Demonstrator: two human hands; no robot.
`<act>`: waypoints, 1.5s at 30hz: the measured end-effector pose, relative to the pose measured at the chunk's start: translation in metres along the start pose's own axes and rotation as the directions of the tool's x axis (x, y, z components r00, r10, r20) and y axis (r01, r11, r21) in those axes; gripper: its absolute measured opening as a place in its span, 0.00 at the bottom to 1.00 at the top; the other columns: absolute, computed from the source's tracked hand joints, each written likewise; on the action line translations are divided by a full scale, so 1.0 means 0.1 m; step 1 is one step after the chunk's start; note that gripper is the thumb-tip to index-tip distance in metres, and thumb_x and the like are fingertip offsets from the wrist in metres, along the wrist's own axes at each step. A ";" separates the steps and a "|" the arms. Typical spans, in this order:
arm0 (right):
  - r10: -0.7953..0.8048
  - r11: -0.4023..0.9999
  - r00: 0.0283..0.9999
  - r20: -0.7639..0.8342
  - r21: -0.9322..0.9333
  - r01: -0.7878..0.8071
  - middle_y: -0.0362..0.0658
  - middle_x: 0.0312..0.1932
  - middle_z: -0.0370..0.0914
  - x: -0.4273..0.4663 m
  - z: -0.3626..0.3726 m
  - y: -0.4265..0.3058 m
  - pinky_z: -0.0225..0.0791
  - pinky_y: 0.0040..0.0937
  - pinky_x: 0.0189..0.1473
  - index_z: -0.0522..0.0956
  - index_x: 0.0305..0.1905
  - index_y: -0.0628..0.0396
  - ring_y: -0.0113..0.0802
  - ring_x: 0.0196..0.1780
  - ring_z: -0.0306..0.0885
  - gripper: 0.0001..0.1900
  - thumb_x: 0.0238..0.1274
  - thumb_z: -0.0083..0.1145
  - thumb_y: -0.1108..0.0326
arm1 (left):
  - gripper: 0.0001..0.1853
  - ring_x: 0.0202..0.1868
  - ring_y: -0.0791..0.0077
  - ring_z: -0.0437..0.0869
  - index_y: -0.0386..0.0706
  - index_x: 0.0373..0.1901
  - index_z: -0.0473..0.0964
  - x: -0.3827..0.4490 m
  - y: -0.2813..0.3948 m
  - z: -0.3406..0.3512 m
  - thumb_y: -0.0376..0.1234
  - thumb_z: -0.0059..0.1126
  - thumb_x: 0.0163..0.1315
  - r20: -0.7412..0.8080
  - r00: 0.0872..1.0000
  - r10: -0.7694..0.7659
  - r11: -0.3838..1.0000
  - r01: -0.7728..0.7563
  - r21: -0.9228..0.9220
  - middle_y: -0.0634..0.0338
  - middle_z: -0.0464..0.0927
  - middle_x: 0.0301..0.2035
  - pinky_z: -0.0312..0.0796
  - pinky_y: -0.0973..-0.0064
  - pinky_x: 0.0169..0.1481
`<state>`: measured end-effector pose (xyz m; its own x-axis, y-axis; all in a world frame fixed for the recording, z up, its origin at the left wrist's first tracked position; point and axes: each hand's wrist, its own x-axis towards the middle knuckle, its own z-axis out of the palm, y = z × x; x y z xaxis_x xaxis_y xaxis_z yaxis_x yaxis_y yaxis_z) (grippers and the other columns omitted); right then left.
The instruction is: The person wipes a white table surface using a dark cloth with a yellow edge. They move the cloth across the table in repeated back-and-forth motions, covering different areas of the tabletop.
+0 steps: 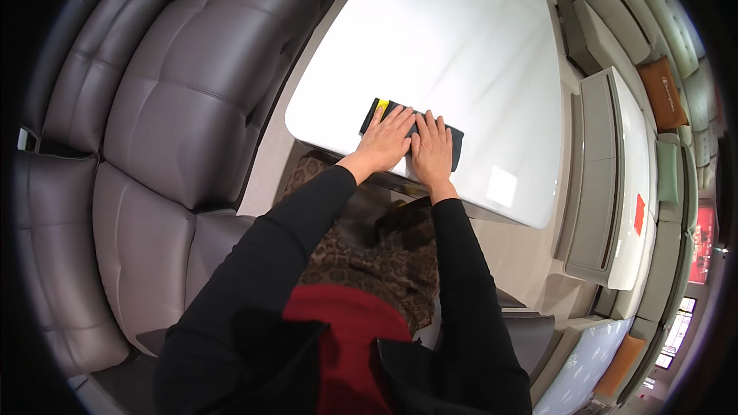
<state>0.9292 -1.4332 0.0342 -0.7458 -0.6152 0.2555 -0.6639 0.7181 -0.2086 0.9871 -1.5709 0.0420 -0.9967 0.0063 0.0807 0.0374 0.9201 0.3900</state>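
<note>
A black folded cloth (457,144) with a yellow patch (382,105) near its left end lies flat by the near edge of a glossy white table (438,40). My left hand (385,141) rests palm down on the cloth's left part, its fingers spread and one beside the yellow patch. Just right of it, my right hand (432,150) lies palm down on the cloth, fingers pointing away from me. The two hands nearly touch at the thumbs. Neither grips the fabric, and the cloth's middle is hidden under them.
A grey-brown tufted leather sofa (190,80) runs along the left. To the right stands a low white-topped cabinet or table (625,144) with a red item (639,214) on it. Beyond are pale sofas with an orange cushion (663,95) and a green cushion (667,172).
</note>
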 end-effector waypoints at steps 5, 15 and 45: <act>0.054 0.977 0.995 -0.081 0.211 -0.035 0.54 0.68 0.60 -0.21 -0.08 0.06 0.48 0.52 0.70 0.70 0.62 0.52 0.56 0.72 0.53 0.21 0.67 0.49 0.61 | 0.24 0.72 0.60 0.53 0.43 0.64 0.65 -0.08 -0.04 -0.03 0.36 0.48 0.66 -0.003 1.000 0.031 0.964 -0.031 -0.263 0.56 0.58 0.68 0.44 0.55 0.75; 0.614 0.751 0.789 0.001 0.305 -0.585 0.59 0.50 0.71 -0.41 -0.27 0.09 0.63 0.45 0.57 0.67 0.63 0.63 0.55 0.54 0.67 0.34 0.51 0.66 0.62 | 0.34 0.68 0.52 0.57 0.42 0.60 0.68 -0.09 -0.35 -0.02 0.44 0.67 0.52 -0.091 0.922 -0.377 0.899 0.340 -0.276 0.46 0.62 0.63 0.56 0.61 0.70; 0.630 0.664 0.750 -0.204 0.642 -0.383 0.51 0.17 0.71 -0.57 -0.54 0.16 0.63 0.44 0.29 0.69 0.42 0.51 0.51 0.24 0.73 0.09 0.60 0.58 0.66 | 0.53 0.50 0.64 0.76 0.50 0.73 0.43 -0.29 -0.19 -0.40 0.32 0.72 0.50 0.315 0.884 -0.346 0.186 0.394 -0.900 0.46 0.73 0.49 0.69 0.67 0.54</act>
<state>0.9636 -1.3692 0.0669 -0.9658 0.0575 0.2528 -0.1905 0.5040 -0.8424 1.0186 -1.6041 0.0686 -0.9164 -0.1895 -0.3526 -0.3208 -0.1792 0.9300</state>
